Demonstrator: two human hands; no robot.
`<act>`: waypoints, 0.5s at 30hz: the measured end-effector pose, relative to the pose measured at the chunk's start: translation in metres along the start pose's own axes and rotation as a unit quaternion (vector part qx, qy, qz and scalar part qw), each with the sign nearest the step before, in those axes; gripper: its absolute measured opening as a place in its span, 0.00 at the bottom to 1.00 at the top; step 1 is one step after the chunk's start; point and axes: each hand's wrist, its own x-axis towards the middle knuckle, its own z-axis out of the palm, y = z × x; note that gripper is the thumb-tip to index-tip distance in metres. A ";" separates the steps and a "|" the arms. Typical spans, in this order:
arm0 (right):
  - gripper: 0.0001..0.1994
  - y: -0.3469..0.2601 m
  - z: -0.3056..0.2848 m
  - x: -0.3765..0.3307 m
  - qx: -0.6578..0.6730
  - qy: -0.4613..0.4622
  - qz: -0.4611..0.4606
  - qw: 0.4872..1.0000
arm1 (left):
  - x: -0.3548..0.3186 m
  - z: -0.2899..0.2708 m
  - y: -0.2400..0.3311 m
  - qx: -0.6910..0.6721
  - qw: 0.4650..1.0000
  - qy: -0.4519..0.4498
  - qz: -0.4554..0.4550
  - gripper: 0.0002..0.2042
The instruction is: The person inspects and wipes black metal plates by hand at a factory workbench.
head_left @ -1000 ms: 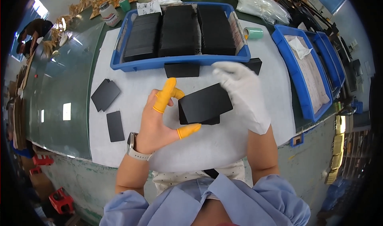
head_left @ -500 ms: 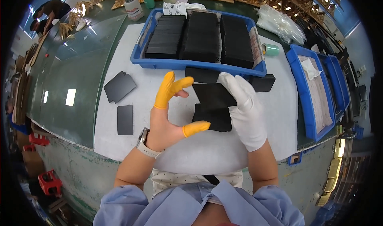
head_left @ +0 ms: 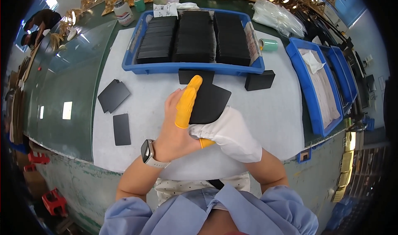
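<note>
- We've got both hands on a black card (head_left: 209, 104), held just above the white table (head_left: 273, 119).
- Our left hand (head_left: 176, 127), orange cots on, grips its left edge.
- Our gloved right hand (head_left: 230, 133) clasps it from below.
- Blue tray (head_left: 186, 67) of black stacks sits just beyond.

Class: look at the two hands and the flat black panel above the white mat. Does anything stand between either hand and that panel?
Nothing visible does. Both the left hand and the gloved right hand already hold the black panel.
</note>
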 end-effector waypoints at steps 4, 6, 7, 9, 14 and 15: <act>0.19 -0.012 -0.001 -0.001 0.044 0.015 0.024 0.999 | -0.001 -0.004 0.000 0.008 0.999 -0.010 0.034 0.53; 0.22 -0.007 -0.013 0.006 0.065 0.113 -0.061 0.990 | 0.001 -0.005 0.003 -0.005 0.999 -0.026 0.040 0.53; 0.25 0.002 -0.029 0.010 0.075 0.187 -0.149 0.968 | 0.004 -0.005 0.007 -0.021 0.998 -0.041 0.048 0.52; 0.33 -0.003 -0.057 0.029 0.209 0.321 -0.092 0.919 | 0.003 -0.008 0.006 -0.050 0.996 -0.063 0.050 0.52; 0.42 -0.006 -0.047 0.013 0.115 0.097 -0.046 0.988 | 0.002 -0.006 0.001 -0.168 0.983 -0.068 -0.020 0.55; 0.44 -0.016 -0.034 0.013 0.044 0.025 0.017 0.999 | 0.003 -0.008 -0.001 -0.176 0.982 -0.064 -0.019 0.56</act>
